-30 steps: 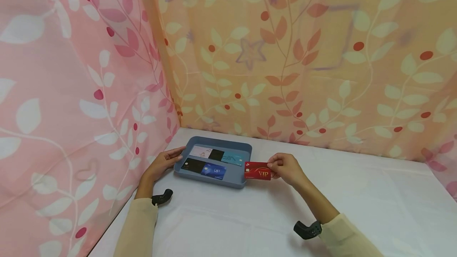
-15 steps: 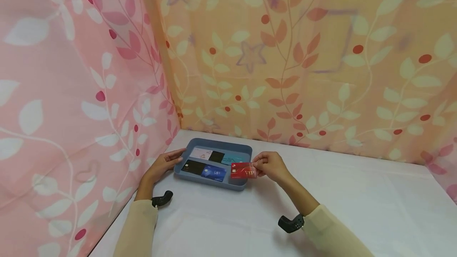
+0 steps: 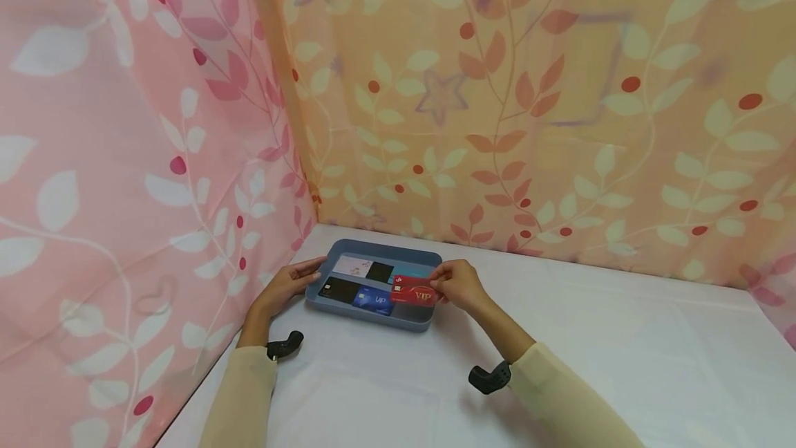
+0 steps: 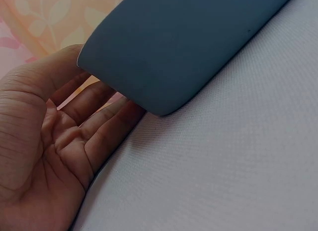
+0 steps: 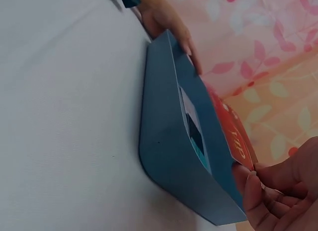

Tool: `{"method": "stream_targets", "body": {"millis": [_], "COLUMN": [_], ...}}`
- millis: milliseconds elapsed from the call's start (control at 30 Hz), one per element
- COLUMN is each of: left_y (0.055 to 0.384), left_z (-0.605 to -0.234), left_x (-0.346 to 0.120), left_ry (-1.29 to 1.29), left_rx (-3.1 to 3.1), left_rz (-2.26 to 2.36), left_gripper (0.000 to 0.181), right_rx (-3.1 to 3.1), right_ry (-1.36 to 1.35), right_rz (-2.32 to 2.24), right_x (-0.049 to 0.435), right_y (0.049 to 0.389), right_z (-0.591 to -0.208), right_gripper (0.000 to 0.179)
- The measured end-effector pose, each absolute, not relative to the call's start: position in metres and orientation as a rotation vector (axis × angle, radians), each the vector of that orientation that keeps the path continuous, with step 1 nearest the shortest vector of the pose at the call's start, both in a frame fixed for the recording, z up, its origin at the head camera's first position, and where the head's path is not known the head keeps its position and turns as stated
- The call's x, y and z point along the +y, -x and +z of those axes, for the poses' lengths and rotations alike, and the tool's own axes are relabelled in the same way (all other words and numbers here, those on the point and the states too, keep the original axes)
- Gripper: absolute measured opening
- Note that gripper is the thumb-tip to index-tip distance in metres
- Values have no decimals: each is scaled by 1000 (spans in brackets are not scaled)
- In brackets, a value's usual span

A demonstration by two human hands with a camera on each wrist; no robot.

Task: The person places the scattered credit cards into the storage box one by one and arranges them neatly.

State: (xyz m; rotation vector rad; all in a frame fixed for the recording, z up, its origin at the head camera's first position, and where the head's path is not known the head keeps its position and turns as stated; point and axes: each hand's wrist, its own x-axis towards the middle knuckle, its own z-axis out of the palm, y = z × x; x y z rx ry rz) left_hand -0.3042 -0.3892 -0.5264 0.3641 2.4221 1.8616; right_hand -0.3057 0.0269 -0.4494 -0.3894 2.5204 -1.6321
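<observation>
My right hand [image 3: 459, 284] pinches the right end of a red VIP card [image 3: 410, 291] between thumb and fingers, above the right part of a blue-grey tray [image 3: 379, 323]. In the right wrist view the red card [image 5: 232, 131] is raised over the tray's rim. My left hand [image 3: 288, 289] holds the tray's left side, thumb at the rim and fingers against the outer wall [image 4: 149, 57]. In the tray lie a blue VIP card [image 3: 373, 301], a black card [image 3: 338, 290], a pale patterned card [image 3: 353, 266], a dark card [image 3: 379, 272] and a teal card [image 3: 413, 271], partly covered by the red one.
The tray stands on a white-covered table [image 3: 591, 337], near its back left corner. A pink leaf-patterned cloth [image 3: 124, 192] rises along the left, an orange one [image 3: 528, 88] along the back. Each wrist wears a black device [image 3: 490, 378].
My right hand has carried the red card leftward, from beside the tray's right rim to over the tray. My left hand has stayed at the tray's left side.
</observation>
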Motion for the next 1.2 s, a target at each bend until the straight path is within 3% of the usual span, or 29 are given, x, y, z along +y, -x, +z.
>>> {"method": "stream_targets", "body": {"millis": [1200], "left_y": [306], "left_z": [-527], "left_x": [-390], "left_ry": [-355], "left_rx": [2417], "left_rz": [1876], "left_gripper": [52], "right_rx": [2577], "right_ry": [391], "right_rz": [-1277], "right_x": [-15], "right_y": [317], "right_z": [-456], "right_gripper": [5]}}
